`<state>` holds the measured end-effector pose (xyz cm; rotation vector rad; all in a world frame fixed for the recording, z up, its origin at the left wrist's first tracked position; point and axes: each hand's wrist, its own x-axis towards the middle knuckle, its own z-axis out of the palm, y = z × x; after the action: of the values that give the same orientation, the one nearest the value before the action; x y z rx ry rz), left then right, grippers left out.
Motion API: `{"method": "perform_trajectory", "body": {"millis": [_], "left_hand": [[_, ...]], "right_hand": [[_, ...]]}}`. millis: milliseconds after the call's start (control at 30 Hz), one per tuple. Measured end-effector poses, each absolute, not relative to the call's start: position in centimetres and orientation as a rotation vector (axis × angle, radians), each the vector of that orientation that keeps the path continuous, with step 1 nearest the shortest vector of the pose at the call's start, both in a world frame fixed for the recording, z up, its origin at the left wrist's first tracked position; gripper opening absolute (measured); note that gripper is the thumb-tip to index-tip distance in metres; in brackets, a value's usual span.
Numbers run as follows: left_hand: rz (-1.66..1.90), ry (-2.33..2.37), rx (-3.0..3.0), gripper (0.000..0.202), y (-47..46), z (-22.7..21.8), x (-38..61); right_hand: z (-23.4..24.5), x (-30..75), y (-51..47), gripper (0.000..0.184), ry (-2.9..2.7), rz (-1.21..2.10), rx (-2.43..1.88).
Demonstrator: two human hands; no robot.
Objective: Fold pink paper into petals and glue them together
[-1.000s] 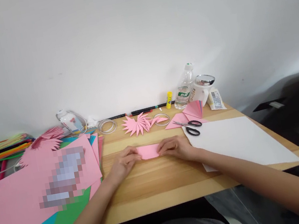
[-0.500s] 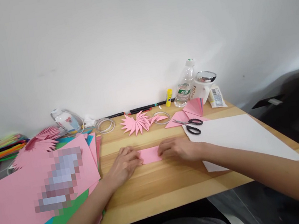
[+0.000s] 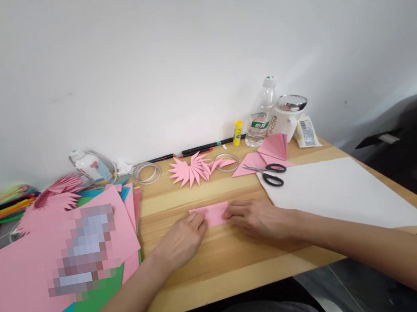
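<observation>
A small pink paper rectangle [image 3: 215,215] lies flat on the wooden table in front of me. My left hand [image 3: 186,239] has its fingers pressed together on the paper's left end. At the right end, my right hand [image 3: 255,219] pinches the paper's edge, fingers closed. Just beyond them is a spiky fan of folded pink paper [image 3: 189,170]. Black-handled scissors [image 3: 274,179] rest to the right, partly over a white sheet [image 3: 340,194] and folded pink paper [image 3: 246,164].
Stacked coloured paper [image 3: 8,277] covers the table's left side, with a blurred-out object on top. Along the wall stand a white bottle [image 3: 92,168], tape rolls [image 3: 147,173], pens [image 3: 207,146], a yellow glue stick [image 3: 237,133], a water bottle [image 3: 261,120] and a mug [image 3: 287,123].
My left hand has shifted right, further onto the paper, and its fingers have curled closer together. My right hand has moved slightly right and lower. The view has turned a little.
</observation>
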<state>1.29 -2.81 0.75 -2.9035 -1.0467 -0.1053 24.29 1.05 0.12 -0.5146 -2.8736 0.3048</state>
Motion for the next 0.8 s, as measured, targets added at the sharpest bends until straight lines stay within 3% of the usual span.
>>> {"method": "perform_trajectory", "body": {"millis": [233, 400, 533, 800], "left_hand": [[-0.184, -1.254, -2.658, 0.02, -3.0, -0.9, 2.9], [-0.296, -1.229, -2.563, 0.028, -3.1, -1.9, 2.6], [-0.235, -1.113, -2.586, 0.034, -3.1, -2.0, 2.7], [-0.306, -1.276, -2.548, 0.025, -2.6, -1.9, 3.1]], "right_hand": [[-0.7, 21.1, -0.7, 0.018, -2.83, -0.082, -1.037], [-1.1, 20.1, -0.7, 0.03, -2.802, -0.264, -0.985], [-1.3, 20.1, -0.3, 0.031, -2.871, -0.237, -0.857], [-0.4, 19.6, 0.5, 0.022, -2.903, -0.05, -0.924]]}}
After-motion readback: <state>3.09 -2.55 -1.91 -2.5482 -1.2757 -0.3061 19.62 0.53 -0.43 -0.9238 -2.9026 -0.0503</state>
